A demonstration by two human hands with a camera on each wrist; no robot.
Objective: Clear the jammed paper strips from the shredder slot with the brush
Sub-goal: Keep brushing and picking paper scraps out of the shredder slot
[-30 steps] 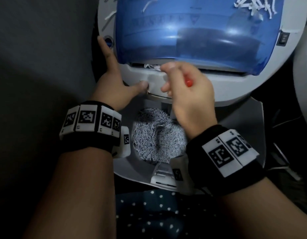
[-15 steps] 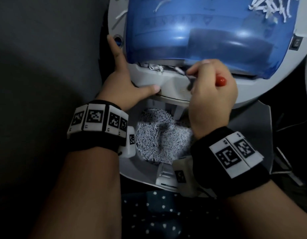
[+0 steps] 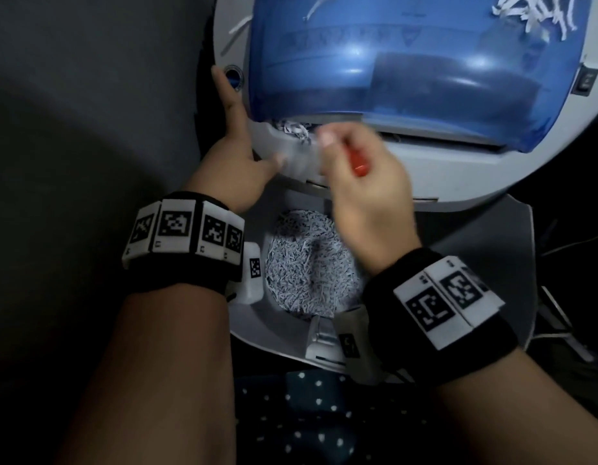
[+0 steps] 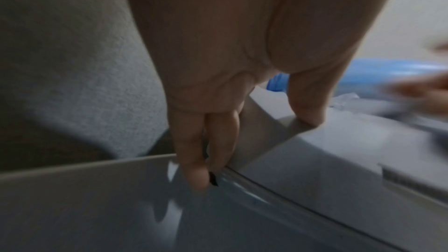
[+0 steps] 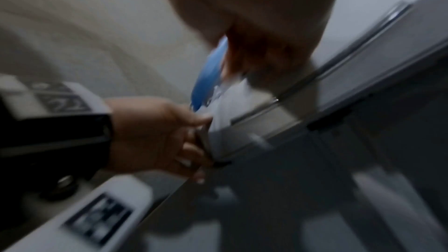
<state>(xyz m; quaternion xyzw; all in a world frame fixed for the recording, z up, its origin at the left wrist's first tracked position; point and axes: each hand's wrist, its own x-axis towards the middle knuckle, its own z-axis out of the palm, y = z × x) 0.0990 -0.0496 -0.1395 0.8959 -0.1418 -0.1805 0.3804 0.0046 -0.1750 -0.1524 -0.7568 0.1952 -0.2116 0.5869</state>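
The shredder (image 3: 425, 169) has a grey body and a blue see-through cover (image 3: 391, 78). Jammed paper strips (image 3: 294, 129) bunch at the left end of its slot. My right hand (image 3: 331, 146) grips the red-handled brush (image 3: 358, 167) just right of those strips; it is motion-blurred and the bristles are hidden. My left hand (image 3: 247, 122) clasps the shredder's left corner, with the thumb on the front ledge and the fingers down the side (image 4: 201, 175). In the right wrist view the left hand (image 5: 164, 133) curls around the lower edge.
Below the shredder head, an open bin (image 3: 492, 263) holds a heap of shredded paper (image 3: 307, 263). Loose white strips (image 3: 532, 11) lie on the cover's far right. A power switch (image 3: 586, 80) sits on the right side. A dark wall is at the left, and dotted fabric (image 3: 307, 414) lies below.
My right hand with the brush swept right along the slot, then back left to the jammed strips. The left hand kept its hold on the corner.
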